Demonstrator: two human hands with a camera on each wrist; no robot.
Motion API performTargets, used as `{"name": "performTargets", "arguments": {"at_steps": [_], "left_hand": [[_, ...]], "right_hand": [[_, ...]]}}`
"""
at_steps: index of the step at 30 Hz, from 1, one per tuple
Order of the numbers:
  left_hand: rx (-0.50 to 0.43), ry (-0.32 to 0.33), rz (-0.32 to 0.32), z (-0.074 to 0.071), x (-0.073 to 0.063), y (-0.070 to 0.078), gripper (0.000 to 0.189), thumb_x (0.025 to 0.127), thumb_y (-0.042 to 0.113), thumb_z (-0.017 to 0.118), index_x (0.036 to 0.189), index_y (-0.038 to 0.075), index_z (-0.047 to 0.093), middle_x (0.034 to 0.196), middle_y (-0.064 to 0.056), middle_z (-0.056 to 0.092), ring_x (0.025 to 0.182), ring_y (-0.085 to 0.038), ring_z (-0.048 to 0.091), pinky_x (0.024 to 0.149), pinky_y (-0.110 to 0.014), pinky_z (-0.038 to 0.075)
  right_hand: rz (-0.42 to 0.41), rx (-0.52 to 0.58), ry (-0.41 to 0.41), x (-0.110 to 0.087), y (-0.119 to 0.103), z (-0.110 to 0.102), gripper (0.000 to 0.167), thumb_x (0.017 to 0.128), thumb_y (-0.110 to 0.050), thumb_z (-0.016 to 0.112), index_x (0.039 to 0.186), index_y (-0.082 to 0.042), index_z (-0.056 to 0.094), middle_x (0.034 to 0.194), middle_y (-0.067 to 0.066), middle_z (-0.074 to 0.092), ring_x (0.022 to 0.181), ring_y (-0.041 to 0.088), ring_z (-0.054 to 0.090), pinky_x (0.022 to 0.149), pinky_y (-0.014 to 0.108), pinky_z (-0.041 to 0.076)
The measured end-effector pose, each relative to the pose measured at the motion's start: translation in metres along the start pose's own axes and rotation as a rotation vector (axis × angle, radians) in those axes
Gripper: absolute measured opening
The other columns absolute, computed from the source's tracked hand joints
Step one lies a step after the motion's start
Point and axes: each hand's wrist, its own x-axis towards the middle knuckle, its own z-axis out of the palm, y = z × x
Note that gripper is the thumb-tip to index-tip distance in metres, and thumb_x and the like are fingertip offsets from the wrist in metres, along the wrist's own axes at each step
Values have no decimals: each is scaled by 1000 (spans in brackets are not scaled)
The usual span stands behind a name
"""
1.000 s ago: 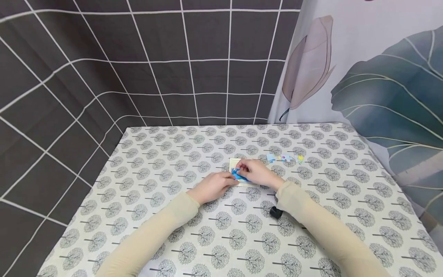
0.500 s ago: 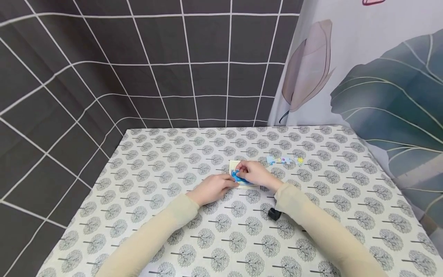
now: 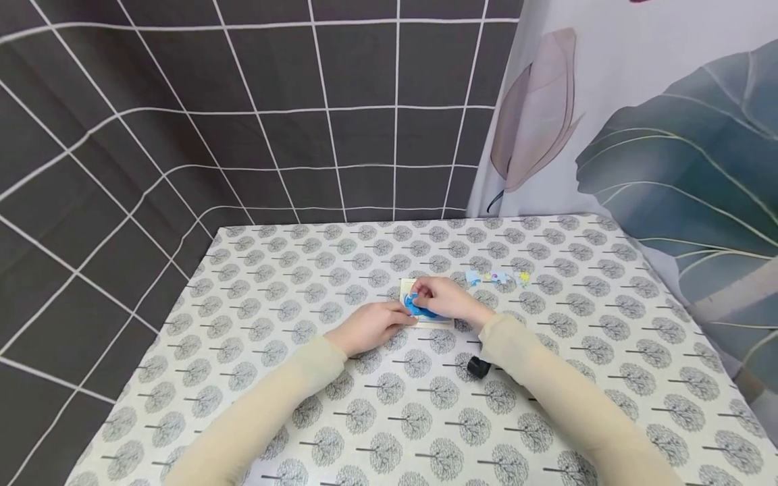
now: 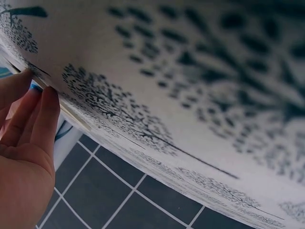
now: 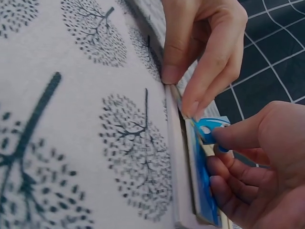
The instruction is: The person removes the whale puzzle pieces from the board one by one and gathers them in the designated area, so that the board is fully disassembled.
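Observation:
A small jigsaw board (image 3: 435, 325) with a cream frame and a blue picture lies flat on the table. My right hand (image 3: 446, 299) pinches a blue puzzle piece (image 5: 209, 128) between thumb and fingers, tilted up at the board's left part. From the left, my left hand (image 3: 372, 327) grips the frame's near corner, its thumb (image 5: 172, 71) at the edge and its fingertips right by the piece. Blue pieces (image 5: 202, 188) fill part of the board below my right fingers. In the left wrist view the left fingers (image 4: 47, 114) overlap the board's edge.
Beyond the board to the right lie loose puzzle pieces: a light blue one (image 3: 473, 277), one with a purple spot (image 3: 498, 277) and a yellow one (image 3: 523, 277). A black object (image 3: 478, 367) sits by the right sleeve. A tree-print cloth (image 3: 273, 405) covers the table.
The blue piece in my right fingers has tipped up and shows more of its face. Both hands stay at the board; the head view shifts slightly.

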Motion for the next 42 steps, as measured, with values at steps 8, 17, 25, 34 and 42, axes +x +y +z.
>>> {"name": "performTargets", "arguments": {"at_steps": [8,17,25,34,42], "left_hand": [[15,-3,11,5,0,0,26,98,14,67,123,16,73,121,1,70,115,-16,65,103,-29,51],[43,-4,36,-4,3,-1,30,101,13,62,129,16,70,122,0,66,119,-17,61,103,-30,51],[27,-34,31,-7,3,4,29,101,12,61,129,13,69,124,-2,66,123,-21,59,105,-33,50],[34,-51,6,0,1,4,30,101,13,61,130,15,69,125,-2,66,123,-20,60,105,-32,49],[51,-30,24,-2,1,5,31,100,11,63,130,15,69,123,-2,68,119,-19,63,104,-32,51]], "right_hand": [[6,-117,-83,3,-4,-3,6,95,-12,66,100,-11,62,82,-2,62,68,12,54,66,27,48],[16,9,-114,13,-1,-14,11,92,-7,66,102,-5,66,89,3,68,79,15,60,76,29,53],[39,2,-123,13,0,-11,10,92,-8,66,102,-5,66,86,1,66,75,14,58,72,28,52],[67,14,-96,10,-2,-5,10,92,-10,67,101,-5,67,87,2,65,77,15,59,74,28,53],[136,66,-69,13,-1,-7,13,89,-11,68,100,-5,70,87,3,66,78,17,59,74,28,51]]}}
